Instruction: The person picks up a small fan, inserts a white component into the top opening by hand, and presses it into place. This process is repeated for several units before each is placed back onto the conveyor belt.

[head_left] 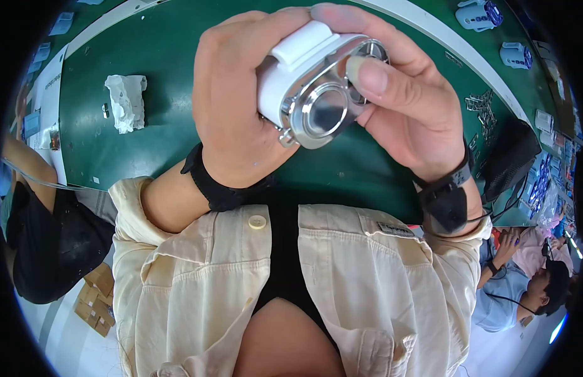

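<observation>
Above the green table I hold a white plastic housing (pixel 272 91) with a shiny chrome front (pixel 326 113). Its face has a large round raised ring and a smaller round recess; the exact kind is unclear. My left hand (pixel 231 103) wraps round its left side, with the fingers over the top. My right hand (pixel 411 94) grips the right end, its thumb pressed on the chrome near the smaller recess. The back of the housing is hidden by my hands. Each wrist wears a black band.
On the green table (pixel 165 138) at left lie a crumpled white wrapper (pixel 126 103) and a small metal part (pixel 105 111). Several metal pieces (pixel 483 110) and a black bag (pixel 510 154) are at right. Blue-and-white devices (pixel 477 16) stand beyond. Other people (pixel 524 289) sit on both sides.
</observation>
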Available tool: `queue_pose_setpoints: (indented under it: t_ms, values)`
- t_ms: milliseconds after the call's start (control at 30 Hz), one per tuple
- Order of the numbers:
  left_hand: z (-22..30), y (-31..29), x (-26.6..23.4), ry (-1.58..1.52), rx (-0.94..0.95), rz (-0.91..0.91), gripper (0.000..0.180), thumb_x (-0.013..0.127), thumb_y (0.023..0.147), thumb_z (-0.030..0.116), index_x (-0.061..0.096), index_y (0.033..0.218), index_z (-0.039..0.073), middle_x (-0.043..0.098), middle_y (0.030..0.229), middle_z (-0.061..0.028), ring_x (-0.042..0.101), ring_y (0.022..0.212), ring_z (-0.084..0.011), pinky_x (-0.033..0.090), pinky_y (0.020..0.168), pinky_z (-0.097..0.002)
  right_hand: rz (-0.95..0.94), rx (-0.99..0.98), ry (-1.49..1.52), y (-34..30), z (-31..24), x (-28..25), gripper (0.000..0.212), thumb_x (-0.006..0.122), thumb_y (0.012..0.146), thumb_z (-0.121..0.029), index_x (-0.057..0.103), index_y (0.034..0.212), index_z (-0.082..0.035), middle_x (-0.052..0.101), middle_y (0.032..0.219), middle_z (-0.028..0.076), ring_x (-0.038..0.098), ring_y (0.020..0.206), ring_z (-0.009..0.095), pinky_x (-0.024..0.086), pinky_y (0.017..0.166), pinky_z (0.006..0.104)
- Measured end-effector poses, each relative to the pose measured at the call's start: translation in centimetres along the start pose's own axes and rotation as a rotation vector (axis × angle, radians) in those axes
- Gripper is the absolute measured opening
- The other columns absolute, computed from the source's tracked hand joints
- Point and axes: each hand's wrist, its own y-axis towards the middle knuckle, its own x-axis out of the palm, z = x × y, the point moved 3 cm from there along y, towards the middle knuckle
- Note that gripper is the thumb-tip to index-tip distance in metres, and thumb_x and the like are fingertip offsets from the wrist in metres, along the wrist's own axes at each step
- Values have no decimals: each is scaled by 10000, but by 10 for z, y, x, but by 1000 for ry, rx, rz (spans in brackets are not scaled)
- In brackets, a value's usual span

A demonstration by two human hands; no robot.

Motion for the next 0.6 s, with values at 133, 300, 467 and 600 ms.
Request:
queue_pose_setpoints:
  t_ms: [133, 300, 467, 600]
  values:
    - [0, -2, 4, -5, -70, -3, 798, 910, 625, 90, 466, 1287, 41, 546, 1158, -90, 591, 1015, -202, 480, 859, -297, 51, 90, 123, -1, -1, 7, 397, 577, 944, -43, 512, 1330, 27, 587, 1260, 157, 579, 1140, 209, 451, 982, 316]
    - [-1, -7, 9, -209, -228, 114, 632, 854, 643, 101, 563, 1202, 61, 612, 1089, -84, 574, 957, -252, 476, 771, -318, 99, -4, 105, 3, -2, 19, 255, 602, 939, -84, 624, 1173, 15, 676, 1054, 105, 653, 922, 157, 533, 786, 266]
    - [0, -9, 8, -216, -226, 94, 632, 846, 650, 93, 554, 1210, 64, 603, 1117, -91, 570, 970, -250, 477, 769, -322, -26, -43, -186, -2, 0, 14, 458, 514, 987, -229, 460, 1367, 22, 592, 1226, 135, 588, 1124, 208, 471, 969, 343]
    - [2, -9, 9, -191, -227, 81, 628, 844, 653, 95, 552, 1208, 58, 600, 1122, -99, 569, 979, -260, 473, 795, -332, 36, -131, -263, -6, 9, 15, 472, 508, 990, -253, 454, 1373, 17, 599, 1216, 134, 596, 1105, 210, 482, 955, 343]
